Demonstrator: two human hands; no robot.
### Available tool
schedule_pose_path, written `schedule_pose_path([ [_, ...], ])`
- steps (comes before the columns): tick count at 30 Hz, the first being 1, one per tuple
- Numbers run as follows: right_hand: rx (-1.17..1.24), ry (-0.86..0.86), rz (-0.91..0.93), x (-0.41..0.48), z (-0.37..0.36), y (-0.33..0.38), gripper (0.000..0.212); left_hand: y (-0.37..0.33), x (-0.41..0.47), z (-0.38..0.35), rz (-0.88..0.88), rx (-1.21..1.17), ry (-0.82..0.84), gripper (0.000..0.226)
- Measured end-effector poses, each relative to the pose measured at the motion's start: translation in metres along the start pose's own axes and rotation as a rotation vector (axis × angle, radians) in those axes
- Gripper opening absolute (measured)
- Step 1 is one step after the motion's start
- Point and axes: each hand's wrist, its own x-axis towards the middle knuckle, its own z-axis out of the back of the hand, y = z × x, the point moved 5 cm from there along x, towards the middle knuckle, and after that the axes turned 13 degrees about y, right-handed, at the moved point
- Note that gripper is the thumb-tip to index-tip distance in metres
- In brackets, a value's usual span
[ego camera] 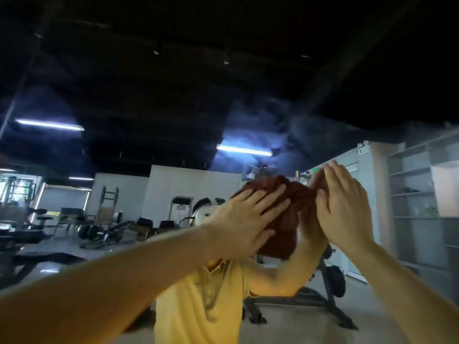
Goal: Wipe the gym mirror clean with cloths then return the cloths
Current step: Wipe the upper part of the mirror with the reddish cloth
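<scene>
Left hand fingers straight, pressing red cloth on mirror; right hand fingers straight.

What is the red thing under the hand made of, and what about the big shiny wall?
The red cloth looks like soft woven fabric with a matte finish: it bunches into folds under the left hand. The mirror is probably glass, smooth and glossy: the right hand meets its own reflection there, and hazy smears show on it.
</scene>
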Motion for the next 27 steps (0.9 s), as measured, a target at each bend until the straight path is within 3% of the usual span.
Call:
schedule_pose_path([
  [2,-0.019,0.004,0.053,-0.002,-0.007,-0.014,0.067,0.033,0.005,0.008,-0.071,0.066,0.065,0.075],
  [3,-0.027,-0.002,0.078,-0.003,-0.012,-0.017,0.066,0.058,0.012,0.017,-0.017,0.072,0.076,0.076],
  [7,0.004,-0.075,0.098,-0.002,-0.026,-0.021,0.062,0.148,0.061,0.07,0.498,-0.051,-0.072,0.07],
  [10,0.063,-0.123,0.115,0.001,-0.028,-0.022,0.058,0.12,0.093,0.078,0.725,-0.151,-0.191,0.068],
  [11,0.1,-0.154,0.132,0.003,-0.025,-0.025,0.055,0.092,0.098,0.069,0.669,-0.114,-0.175,0.069],
  [14,0.183,-0.224,0.214,0.016,-0.009,-0.038,0.049,0.009,0.081,0.028,0.215,0.041,-0.048,0.07],
  [16,0.17,-0.24,0.269,0.026,-0.001,-0.05,0.047,0.011,0.066,0.024,-0.034,0.135,0.019,0.067],
  [18,0.124,-0.254,0.277,0.031,-0.001,-0.058,0.044,0.049,0.074,0.038,-0.076,0.161,0.054,0.066],
  [21,0.114,-0.288,0.293,0.031,-0.008,-0.059,0.046,0.115,0.119,0.078,0.299,0.04,-0.035,0.068],
  [24,0.176,-0.309,0.291,0.032,-0.013,-0.064,0.044,0.134,0.161,0.101,0.653,-0.101,-0.142,0.065],
  [27,0.29,-0.338,0.122,0.034,-0.009,-0.082,0.047,0.098,0.179,0.098,0.677,-0.109,-0.191,0.066],
])
